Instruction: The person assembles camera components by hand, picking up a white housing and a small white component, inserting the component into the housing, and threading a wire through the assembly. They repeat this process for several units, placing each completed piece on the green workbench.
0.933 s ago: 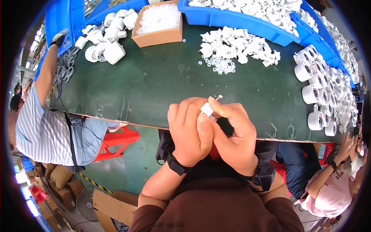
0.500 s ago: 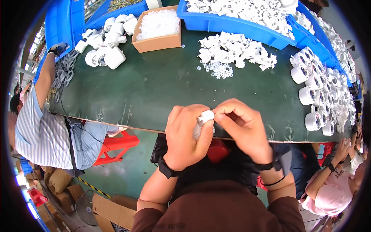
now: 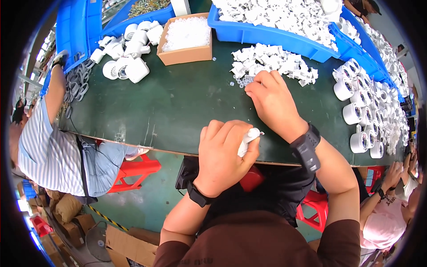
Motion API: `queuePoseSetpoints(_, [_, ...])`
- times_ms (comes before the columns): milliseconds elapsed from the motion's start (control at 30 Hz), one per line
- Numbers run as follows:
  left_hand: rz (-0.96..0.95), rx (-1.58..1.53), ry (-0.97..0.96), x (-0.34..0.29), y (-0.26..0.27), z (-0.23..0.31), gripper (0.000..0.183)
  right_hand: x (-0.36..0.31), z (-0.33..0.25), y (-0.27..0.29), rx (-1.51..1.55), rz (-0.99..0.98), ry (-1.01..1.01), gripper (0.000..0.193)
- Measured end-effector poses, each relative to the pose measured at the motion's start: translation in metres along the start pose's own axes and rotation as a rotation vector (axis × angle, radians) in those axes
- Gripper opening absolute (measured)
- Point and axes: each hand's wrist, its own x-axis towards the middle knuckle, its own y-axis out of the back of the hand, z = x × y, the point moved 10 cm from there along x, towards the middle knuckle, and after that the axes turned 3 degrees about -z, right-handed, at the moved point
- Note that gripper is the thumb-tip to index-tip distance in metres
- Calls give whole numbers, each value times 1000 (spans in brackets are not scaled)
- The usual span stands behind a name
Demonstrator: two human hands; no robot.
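Observation:
My left hand [image 3: 223, 162] is closed around a small white plastic part [image 3: 251, 139] just above the front edge of the table. The part's rounded end sticks out between thumb and forefinger, and the rest is hidden by my fingers. Farther out, my right hand [image 3: 276, 103] reaches over the table with its fingers bent together at the small translucent rings [image 3: 243, 82]. My hand covers many of the rings, and whatever is in its fingertips is hidden. Right behind them lies a heap of white plastic pieces [image 3: 271, 60].
A long blue bin [image 3: 275, 44] of white pieces stands at the back, left of it a cardboard box [image 3: 186, 56] of translucent rings. White round housings [image 3: 353, 112] line the right side; white fan-like parts [image 3: 137, 70] lie left. A person in a striped shirt [image 3: 44, 147] sits left.
My right hand has left the white part and moved forward to the rings. My left hand keeps hold of the part, now tilted differently and slightly farther right.

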Motion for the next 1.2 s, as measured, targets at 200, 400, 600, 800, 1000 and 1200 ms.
queuePoseSetpoints(200, [-38, 3, 14, -2, -1, -3, 23, -25, 28, 10, 732, -100, -454, 13])
queuePoseSetpoints(400, [-98, 0, 13, 0, -8, -1, 22, -73, 8, 16, 1164, -214, -748, 17])
queuePoseSetpoints(600, [-93, -31, -2, 5, -10, 1, 28, -76, -5, 9, 1278, -203, -703, 17])
queuePoseSetpoints(800, [-56, -31, -53, 1, -14, 0, 36, -75, -7, -5, 1442, -315, -834, 12])
queuePoseSetpoints(1000, [-11, -25, -35, 1, -12, 0, 37, -78, -12, -11, 1466, -209, -882, 8])
queuePoseSetpoints(1200, [46, 0, -55, -5, -7, -1, 36, -88, -12, -18, 1589, -122, -908, 15])
